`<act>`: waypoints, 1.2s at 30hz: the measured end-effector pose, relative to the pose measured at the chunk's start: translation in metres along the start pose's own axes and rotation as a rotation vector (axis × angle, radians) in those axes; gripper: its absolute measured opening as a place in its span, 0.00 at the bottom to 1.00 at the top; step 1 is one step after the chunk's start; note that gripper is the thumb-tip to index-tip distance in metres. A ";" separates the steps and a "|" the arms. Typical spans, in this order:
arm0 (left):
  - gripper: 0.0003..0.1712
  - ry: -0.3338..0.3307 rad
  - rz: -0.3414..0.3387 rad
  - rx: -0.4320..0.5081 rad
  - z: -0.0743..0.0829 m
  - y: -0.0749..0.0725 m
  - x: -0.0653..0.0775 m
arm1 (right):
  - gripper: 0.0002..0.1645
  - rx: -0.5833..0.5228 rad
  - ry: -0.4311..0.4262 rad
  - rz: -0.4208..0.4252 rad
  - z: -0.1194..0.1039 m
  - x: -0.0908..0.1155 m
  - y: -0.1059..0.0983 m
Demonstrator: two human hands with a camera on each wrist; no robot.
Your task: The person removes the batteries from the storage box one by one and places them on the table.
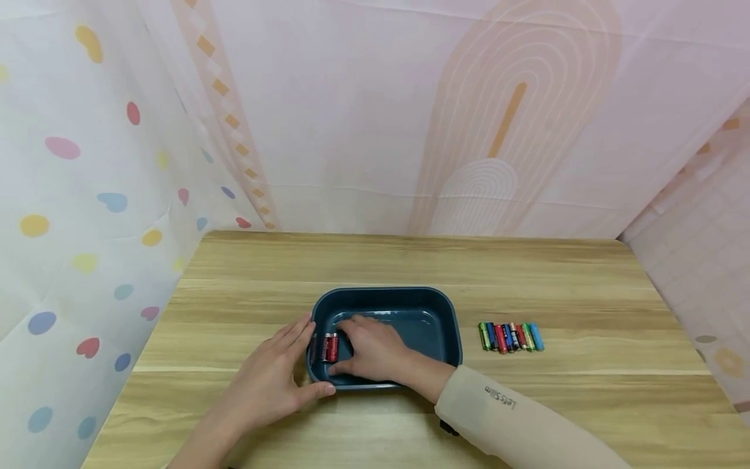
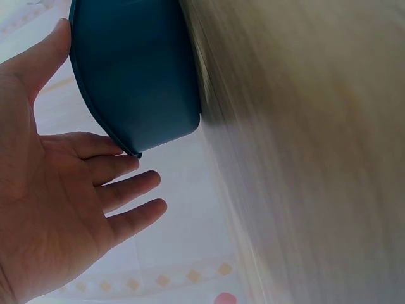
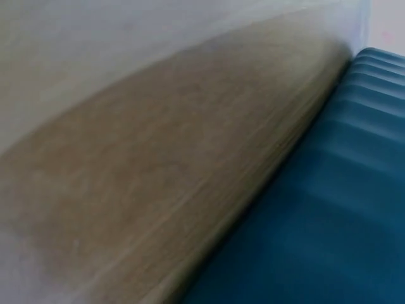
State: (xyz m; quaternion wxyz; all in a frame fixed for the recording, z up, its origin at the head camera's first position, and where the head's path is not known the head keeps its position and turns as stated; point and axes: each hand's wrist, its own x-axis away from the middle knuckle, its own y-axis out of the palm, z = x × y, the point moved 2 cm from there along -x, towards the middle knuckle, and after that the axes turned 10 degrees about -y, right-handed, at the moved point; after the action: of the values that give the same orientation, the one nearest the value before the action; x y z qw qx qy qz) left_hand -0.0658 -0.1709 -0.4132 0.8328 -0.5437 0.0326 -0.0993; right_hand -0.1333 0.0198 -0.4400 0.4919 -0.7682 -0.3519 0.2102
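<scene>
A dark blue rectangular tub [image 1: 387, 296] stands on the table. My left hand [image 1: 272, 378] rests at its left end, with thumb and fingertips at the rim; the left wrist view shows the hand [image 2: 69, 190] from the palm side, fingers extended and spread. Inside the tub, my right hand [image 1: 375, 348] reaches to the left with thumb and fingers parted. Red batteries [image 1: 331, 348] stand side by side at the tub's left end, just beyond the gap between that thumb and those fingers. The right wrist view shows the tub's ribbed outer wall [image 3: 316, 221] but no hand.
To the right of the tub, several small batteries [image 1: 511, 337] in green, blue, red and black lie in a row on the wooden table [image 1: 586, 391]. Patterned cloth [image 1: 351, 117] hangs behind the table and along both sides.
</scene>
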 end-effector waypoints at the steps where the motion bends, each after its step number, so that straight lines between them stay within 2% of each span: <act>1: 0.65 -0.002 -0.001 0.000 0.000 0.000 0.000 | 0.47 0.016 -0.004 0.000 -0.001 -0.001 0.001; 9: 0.64 0.000 0.006 -0.006 -0.002 -0.003 0.001 | 0.38 0.063 -0.038 0.039 -0.001 -0.004 0.004; 19: 0.64 0.004 0.014 0.010 -0.002 0.000 0.002 | 0.33 -0.002 -0.011 0.051 0.001 -0.001 -0.002; 29: 0.67 -0.028 -0.022 -0.005 -0.001 -0.002 -0.001 | 0.33 -0.146 0.005 0.125 0.006 0.015 -0.036; 36: 0.68 -0.058 -0.053 0.002 0.001 -0.003 -0.002 | 0.32 -0.176 0.001 0.162 0.010 0.036 -0.064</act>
State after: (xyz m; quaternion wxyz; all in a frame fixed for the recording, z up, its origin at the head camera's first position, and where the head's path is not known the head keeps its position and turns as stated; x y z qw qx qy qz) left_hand -0.0682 -0.1713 -0.4101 0.8311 -0.5461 -0.0060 -0.1056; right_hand -0.1372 0.0698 -0.3857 0.4041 -0.8343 -0.3057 0.2172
